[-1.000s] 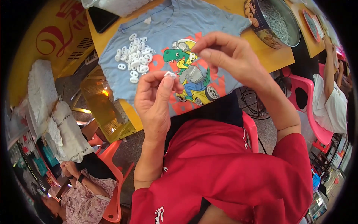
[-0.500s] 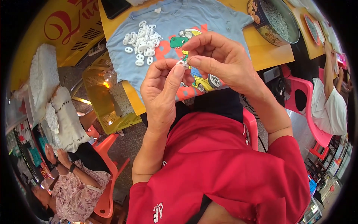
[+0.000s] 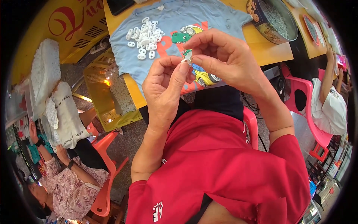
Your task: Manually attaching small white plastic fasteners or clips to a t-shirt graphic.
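Between the thumb and forefinger of my left hand [image 3: 164,84] is a small white plastic piece [image 3: 185,61] with a hole in it. My right hand [image 3: 227,61] is curled just beside it, thumb and fingers bent toward the same piece. What its fingertips hold, if anything, is too small to make out. Both hands are over a light blue T-shirt [image 3: 128,69] with a cartoon dinosaur and car print, spread on the table. To the left of my hands, a loose pile of white two-holed oval pieces [image 3: 145,37] lies on the shirt.
A round tin [image 3: 257,26] of small silvery parts stands at the table's [image 3: 266,54] back right. Below its left side is a yellow crate [image 3: 95,89] with a bag of white pieces. People sit on both sides, one on an orange chair [image 3: 106,168], another near a pink chair [image 3: 300,89].
Both hands stay together at the white piece, with slight finger movement. The view has shifted a little. The person at left has raised one hand toward the clutter there.
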Demonstrator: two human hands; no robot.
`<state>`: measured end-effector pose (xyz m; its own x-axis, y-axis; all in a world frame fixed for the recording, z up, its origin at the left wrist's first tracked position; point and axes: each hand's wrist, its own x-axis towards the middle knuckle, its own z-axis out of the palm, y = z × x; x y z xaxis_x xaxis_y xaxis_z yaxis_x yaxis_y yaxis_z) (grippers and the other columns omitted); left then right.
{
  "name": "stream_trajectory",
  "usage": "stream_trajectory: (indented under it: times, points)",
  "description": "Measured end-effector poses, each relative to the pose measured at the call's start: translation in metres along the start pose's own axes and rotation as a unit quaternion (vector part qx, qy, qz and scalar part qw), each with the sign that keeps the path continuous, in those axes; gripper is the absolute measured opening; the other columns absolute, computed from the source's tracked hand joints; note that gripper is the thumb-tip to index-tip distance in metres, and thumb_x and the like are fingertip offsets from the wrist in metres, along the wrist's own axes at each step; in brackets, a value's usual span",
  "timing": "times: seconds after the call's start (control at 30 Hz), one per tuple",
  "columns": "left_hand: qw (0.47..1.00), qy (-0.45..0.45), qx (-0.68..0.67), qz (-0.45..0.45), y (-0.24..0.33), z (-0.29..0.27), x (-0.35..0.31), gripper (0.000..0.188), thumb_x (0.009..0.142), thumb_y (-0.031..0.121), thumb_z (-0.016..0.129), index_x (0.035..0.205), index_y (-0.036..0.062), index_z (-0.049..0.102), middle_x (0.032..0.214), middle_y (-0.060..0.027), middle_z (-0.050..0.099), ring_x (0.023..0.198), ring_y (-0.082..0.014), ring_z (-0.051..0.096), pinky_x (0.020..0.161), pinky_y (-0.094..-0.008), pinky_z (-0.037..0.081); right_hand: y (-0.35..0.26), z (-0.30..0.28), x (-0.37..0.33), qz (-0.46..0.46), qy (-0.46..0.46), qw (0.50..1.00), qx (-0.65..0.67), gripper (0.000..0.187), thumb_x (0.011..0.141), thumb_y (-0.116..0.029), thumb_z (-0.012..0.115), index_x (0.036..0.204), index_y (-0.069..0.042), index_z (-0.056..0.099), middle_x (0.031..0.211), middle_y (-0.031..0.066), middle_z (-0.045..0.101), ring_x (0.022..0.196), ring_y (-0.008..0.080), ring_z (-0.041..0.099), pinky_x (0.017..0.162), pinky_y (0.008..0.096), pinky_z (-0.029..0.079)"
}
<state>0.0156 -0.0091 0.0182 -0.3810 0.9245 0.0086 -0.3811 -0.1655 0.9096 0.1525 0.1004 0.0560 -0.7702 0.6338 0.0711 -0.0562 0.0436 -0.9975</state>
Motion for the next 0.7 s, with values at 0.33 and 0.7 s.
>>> stream_trajectory:
  times: [0.33,0.7]
  points:
    - [0.999,0.027,0.042,0.021,-0.002,0.004,-0.006,0.012,0.093,0.004,0.062,0.102,-0.0020,0.058,0.088,-0.0045,0.064,0.076,-0.0086,0.062,0.069,-0.0213,0.050,-0.002,0.004,-0.003,-0.094,0.010,0.977,-0.190,0.021,0.088,0.001,0.064,0.109,0.000,0.065,0.090,0.0050,0.063,0.080,0.0088,0.062,0.074,0.0247,0.051]
    - [0.997,0.027,-0.069,-0.034,0.004,0.002,-0.001,0.014,0.093,0.008,0.063,0.102,-0.0019,0.058,0.085,-0.0059,0.064,0.073,-0.0093,0.060,0.067,-0.0225,0.051,0.006,0.008,-0.010,0.055,0.018,0.989,0.136,0.023,0.093,-0.011,0.063,0.110,0.004,0.062,0.095,0.0059,0.066,0.081,0.0099,0.062,0.075,0.0244,0.051]
